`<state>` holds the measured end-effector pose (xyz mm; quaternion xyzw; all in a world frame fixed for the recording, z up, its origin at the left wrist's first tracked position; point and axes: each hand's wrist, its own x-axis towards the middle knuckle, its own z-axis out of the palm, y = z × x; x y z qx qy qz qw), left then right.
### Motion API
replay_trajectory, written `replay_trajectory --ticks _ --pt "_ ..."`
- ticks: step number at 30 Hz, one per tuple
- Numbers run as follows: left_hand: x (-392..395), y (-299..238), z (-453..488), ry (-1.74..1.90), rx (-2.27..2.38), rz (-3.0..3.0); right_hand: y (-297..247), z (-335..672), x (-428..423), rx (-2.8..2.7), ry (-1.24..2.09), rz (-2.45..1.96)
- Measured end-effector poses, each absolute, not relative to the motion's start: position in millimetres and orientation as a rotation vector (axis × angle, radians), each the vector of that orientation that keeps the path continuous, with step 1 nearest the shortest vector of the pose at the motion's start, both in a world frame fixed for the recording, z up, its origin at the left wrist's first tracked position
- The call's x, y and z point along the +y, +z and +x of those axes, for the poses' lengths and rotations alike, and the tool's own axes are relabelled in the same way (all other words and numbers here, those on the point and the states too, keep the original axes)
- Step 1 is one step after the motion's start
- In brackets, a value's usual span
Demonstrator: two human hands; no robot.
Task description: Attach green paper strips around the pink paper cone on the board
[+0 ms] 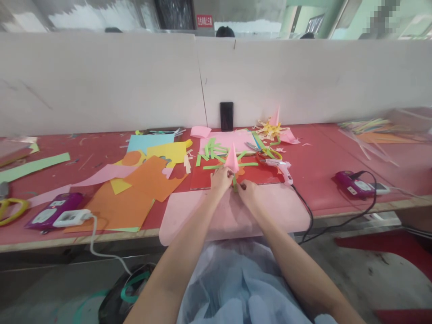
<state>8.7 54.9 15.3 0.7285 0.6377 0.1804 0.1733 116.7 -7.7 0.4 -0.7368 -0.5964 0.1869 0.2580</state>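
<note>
My left hand (221, 178) pinches the base of a pink paper cone (232, 159) that points up. Right beside it, my right hand (248, 189) is closed on a thin green paper strip (234, 182) that hangs under the cone. Both hands hover over a large pale pink sheet (280, 207) at the table's near edge. Behind them lies a red sheet (263, 175) scattered with several green strips (214, 150).
A glue gun (281, 168) with a black cord lies right of my hands, scissors (266, 153) behind it. Orange, yellow and blue sheets (148, 177) spread to the left. Purple devices (54, 211) (354, 184) sit at both sides. A black phone (226, 116) leans on the white partition.
</note>
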Motion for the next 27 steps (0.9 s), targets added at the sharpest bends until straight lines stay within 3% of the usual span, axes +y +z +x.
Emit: replay_trajectory --ticks 16,27 --pt "45 7 34 0.451 2.157 2.191 0 118 -11 -1.661 0.457 -1.969" --pt "46 11 27 0.583 2.062 2.034 -3 117 -10 -1.664 0.422 -1.945"
